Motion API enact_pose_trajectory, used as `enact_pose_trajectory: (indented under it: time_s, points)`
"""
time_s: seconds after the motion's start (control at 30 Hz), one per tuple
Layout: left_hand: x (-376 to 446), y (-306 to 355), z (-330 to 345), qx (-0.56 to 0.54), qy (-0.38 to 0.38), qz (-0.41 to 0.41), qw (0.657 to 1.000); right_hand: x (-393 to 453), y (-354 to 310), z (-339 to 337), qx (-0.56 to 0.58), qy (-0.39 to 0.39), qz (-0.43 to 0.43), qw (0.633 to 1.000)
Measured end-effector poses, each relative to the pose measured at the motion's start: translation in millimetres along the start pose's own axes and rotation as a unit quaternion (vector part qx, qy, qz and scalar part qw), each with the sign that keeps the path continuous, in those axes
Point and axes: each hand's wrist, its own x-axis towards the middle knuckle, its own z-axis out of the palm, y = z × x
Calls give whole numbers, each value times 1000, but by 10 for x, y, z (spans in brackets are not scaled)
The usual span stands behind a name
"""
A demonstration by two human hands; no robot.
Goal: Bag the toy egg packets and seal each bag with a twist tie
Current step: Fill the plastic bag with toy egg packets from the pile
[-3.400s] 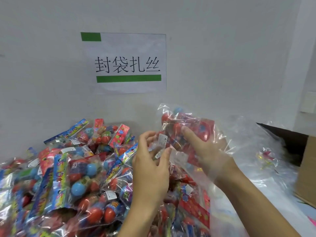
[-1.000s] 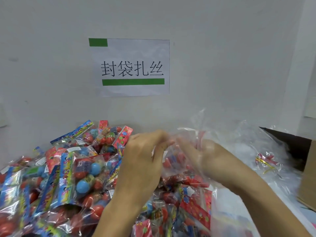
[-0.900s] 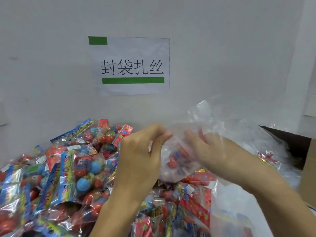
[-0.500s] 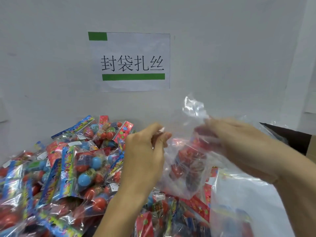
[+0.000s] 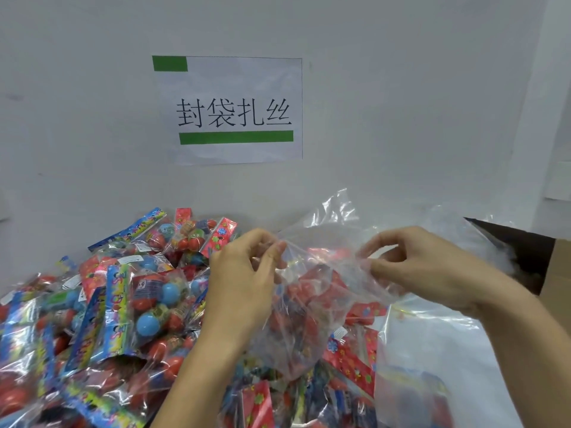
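White wall fills the background, with a paper sign (image 5: 234,111) taped to it in black characters and green bars.

Nearest the camera, a heap of toy egg packets (image 5: 102,310) spreads below and outward of the left hand's knuckles, with more packets under both wrists. Above it the left hand (image 5: 247,282) pinches one edge of a clear plastic bag (image 5: 312,307) between thumb and forefinger, and the right hand (image 5: 423,267) pinches the opposite edge the same way, its other fingers curled.

Half a second ago the right hand was higher and closer in, with the bag mouth bunched above it; now the two hands have drawn apart and the mouth is stretched wide between the fingertips. A red packet sits inside, so loading of this bag looks under way or finished, and gathering the neck for a tie would follow; no twist tie is visible.

The bag hangs below the fingertips, long axis roughly vertical, mouth up, closed end toward the heap.

Farther right, past the right-hand fingers, lie loose clear bags (image 5: 448,350) and a cardboard box (image 5: 556,279).
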Motion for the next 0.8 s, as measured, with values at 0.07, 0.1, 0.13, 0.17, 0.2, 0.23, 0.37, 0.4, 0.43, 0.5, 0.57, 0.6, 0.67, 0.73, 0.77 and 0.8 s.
enact_pose_trajectory:
  time_s: [0.07,0.1,0.13,0.17,0.2,0.23,0.37,0.4,0.43,0.5,0.57,0.6,0.67,0.73,0.77,0.8]
  points:
    - [-7,10,1,-3,14,13,1000,75,38,12,74,82,-40,993]
    - [-6,20,-11,-9,44,34,998,88,20,2,138,135,-61,979]
    - [1,31,-31,-20,81,59,995,96,-7,-12,208,175,-78,959]
    - [5,42,-54,-30,108,79,991,107,-17,-22,262,195,-90,941]
    - [10,45,-77,-31,113,91,989,121,-15,-15,286,197,-93,933]
    - [11,43,-91,-24,98,93,990,137,5,9,279,189,-87,938]
    - [39,19,-150,-1,75,110,991,152,28,55,295,189,-88,933]
    - [53,7,-165,4,72,111,991,163,26,53,314,194,-97,924]
    - [54,-4,-174,12,61,107,992,179,37,60,317,195,-92,924]
    - [52,-31,-179,24,41,101,994,189,63,94,311,188,-61,930]
    - [63,-37,-201,14,49,98,994,198,62,120,341,175,-67,921]
    - [67,-34,-223,6,58,98,994,202,54,123,368,162,-82,912]
    - [82,-36,-280,-2,77,96,992,232,77,105,408,137,-83,899]
    - [93,-56,-345,-3,96,86,992,289,186,118,356,131,-41,924]
    - [96,-68,-378,-3,106,83,991,318,272,143,287,124,-27,950]
    - [102,-74,-403,0,116,82,990,346,369,176,208,112,-21,971]
